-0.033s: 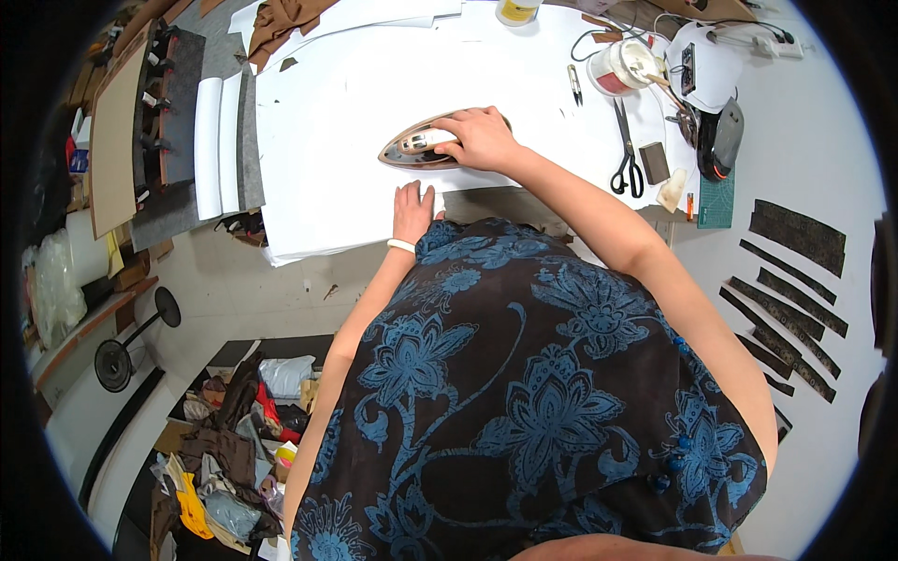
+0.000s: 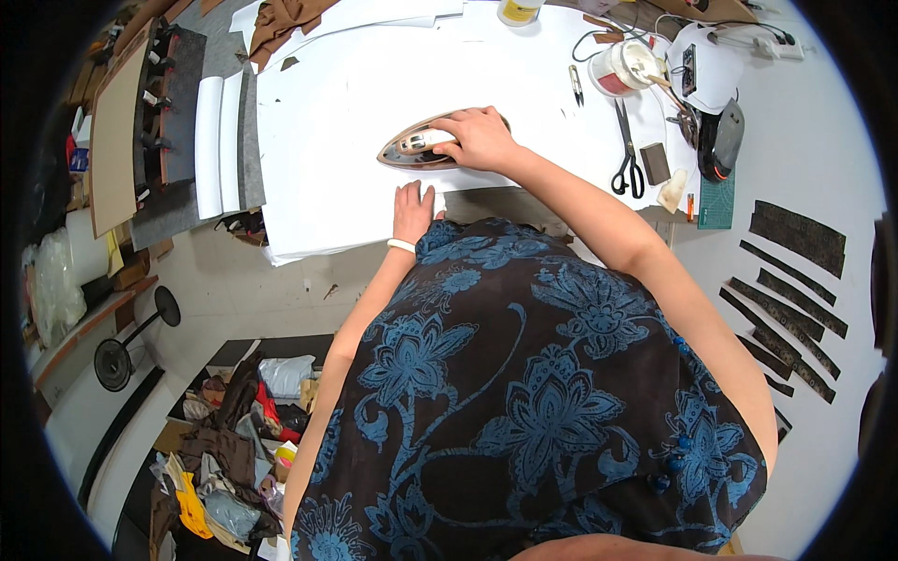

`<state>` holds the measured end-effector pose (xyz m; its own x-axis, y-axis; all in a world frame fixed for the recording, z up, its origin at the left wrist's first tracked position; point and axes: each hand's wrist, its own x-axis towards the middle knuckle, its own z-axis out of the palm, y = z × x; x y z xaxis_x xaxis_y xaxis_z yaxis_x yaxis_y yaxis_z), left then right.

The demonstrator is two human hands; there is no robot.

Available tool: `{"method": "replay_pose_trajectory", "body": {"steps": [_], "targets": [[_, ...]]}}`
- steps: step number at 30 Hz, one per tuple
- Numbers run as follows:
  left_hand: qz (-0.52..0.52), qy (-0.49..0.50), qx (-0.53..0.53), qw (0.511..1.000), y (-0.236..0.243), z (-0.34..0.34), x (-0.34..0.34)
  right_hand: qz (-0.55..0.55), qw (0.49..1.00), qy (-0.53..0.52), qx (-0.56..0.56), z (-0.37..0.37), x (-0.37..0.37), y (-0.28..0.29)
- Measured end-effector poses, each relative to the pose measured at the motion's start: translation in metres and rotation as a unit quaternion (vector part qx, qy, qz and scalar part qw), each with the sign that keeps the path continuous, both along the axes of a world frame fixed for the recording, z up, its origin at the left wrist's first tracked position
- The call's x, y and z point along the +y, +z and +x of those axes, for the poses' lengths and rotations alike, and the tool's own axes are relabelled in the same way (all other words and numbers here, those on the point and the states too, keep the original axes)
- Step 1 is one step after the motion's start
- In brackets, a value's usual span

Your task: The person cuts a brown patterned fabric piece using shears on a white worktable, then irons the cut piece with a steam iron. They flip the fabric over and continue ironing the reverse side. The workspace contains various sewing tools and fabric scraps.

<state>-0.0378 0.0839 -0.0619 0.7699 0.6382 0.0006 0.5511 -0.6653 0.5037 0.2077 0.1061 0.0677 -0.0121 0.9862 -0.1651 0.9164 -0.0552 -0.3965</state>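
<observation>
My right hand (image 2: 481, 138) is wrapped round the handle of a clothes iron (image 2: 398, 155), whose pointed tip faces left. The iron rests on large white sheeting (image 2: 323, 122) spread over the table. Close to the near edge of that sheeting, just below the iron, my left hand (image 2: 412, 213) lies flat with its fingers stretched forward. It holds nothing that I can see. Whatever lies under the iron's soleplate is hidden.
Right of the iron lie black scissors (image 2: 628, 154), small thread snips (image 2: 575, 84) and a dark block (image 2: 654, 163). Behind them stands an open white tub (image 2: 619, 70). Brown cloth (image 2: 281, 26) lies at the back left. Dark strips (image 2: 795, 238) lie on a pale surface far right.
</observation>
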Motion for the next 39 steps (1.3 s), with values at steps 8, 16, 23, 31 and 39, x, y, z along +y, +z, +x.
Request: {"method": "replay_pose_trajectory", "body": {"steps": [8,16,23,31,39], "targets": [[0.002,0.002,-0.010,1.000,0.004,0.000,0.003,0.028,0.999,0.036,-0.013,-0.019,0.014,-0.004],[0.011,0.011,-0.011,1.000,0.004,0.005,0.005,0.072,0.997,0.001,-0.012,-0.027,0.023,-0.006],[0.001,0.016,0.022,1.000,0.000,0.011,0.005,0.069,0.993,-0.079,0.047,-0.020,0.021,0.002],[0.010,0.042,0.084,0.996,0.004,0.022,0.008,0.034,0.981,-0.186,0.041,-0.002,0.002,0.004],[-0.041,-0.016,0.096,0.994,0.019,0.040,0.008,0.055,0.969,-0.240,0.021,0.030,-0.020,-0.002]]}}
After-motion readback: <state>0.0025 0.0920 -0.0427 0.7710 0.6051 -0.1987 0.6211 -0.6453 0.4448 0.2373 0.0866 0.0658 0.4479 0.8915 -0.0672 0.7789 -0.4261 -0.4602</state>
